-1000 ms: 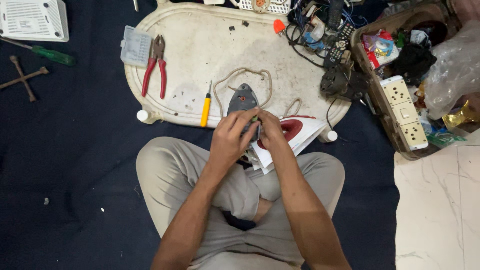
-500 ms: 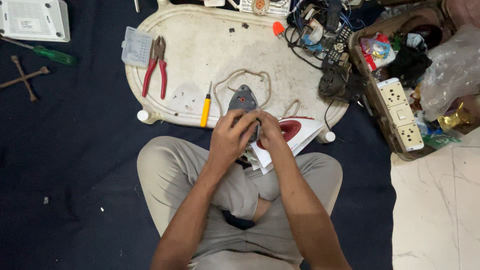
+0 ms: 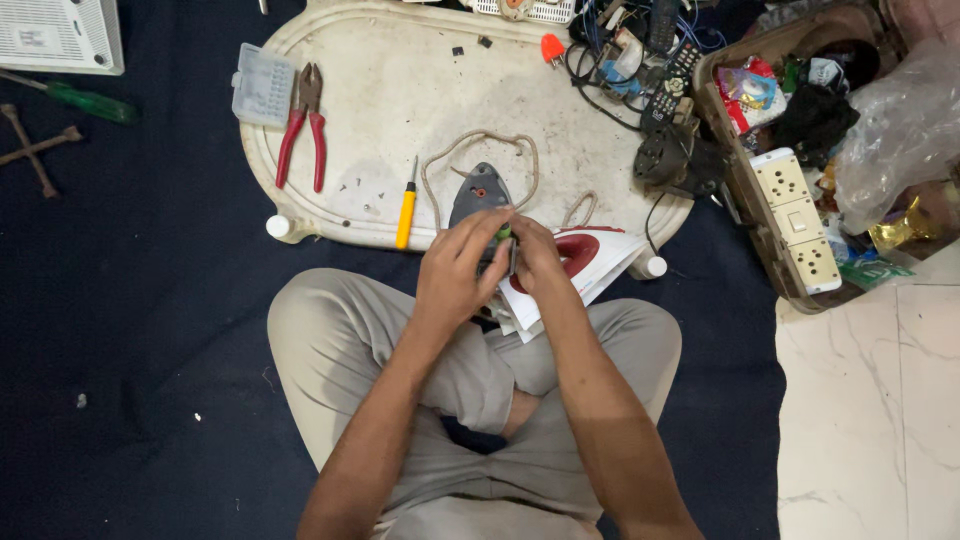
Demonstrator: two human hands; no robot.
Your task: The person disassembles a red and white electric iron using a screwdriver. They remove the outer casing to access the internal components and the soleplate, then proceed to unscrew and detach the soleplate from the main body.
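I sit cross-legged on a dark blue mat. My left hand [image 3: 455, 275] and my right hand [image 3: 540, 262] are closed together over a clothes iron, whose grey sole part [image 3: 478, 193] sticks out beyond my fingers. A small green-tipped tool [image 3: 503, 236] shows between my fingers. The iron's red and white body [image 3: 590, 255] lies under my right hand. Its beige braided cord [image 3: 480, 142] loops on the white oval board [image 3: 400, 90] in front of me.
On the board lie red-handled pliers [image 3: 303, 130], a yellow screwdriver [image 3: 405, 205], a clear parts box [image 3: 262, 85] and small screws. A green screwdriver [image 3: 85, 100] and cross wrench [image 3: 35, 148] lie left. A brown crate [image 3: 760, 230] with white socket strip [image 3: 797, 220], wires and remote [image 3: 672, 85] stands right.
Both hands stay closed on the iron with only slight finger movement; the view has shifted a little.
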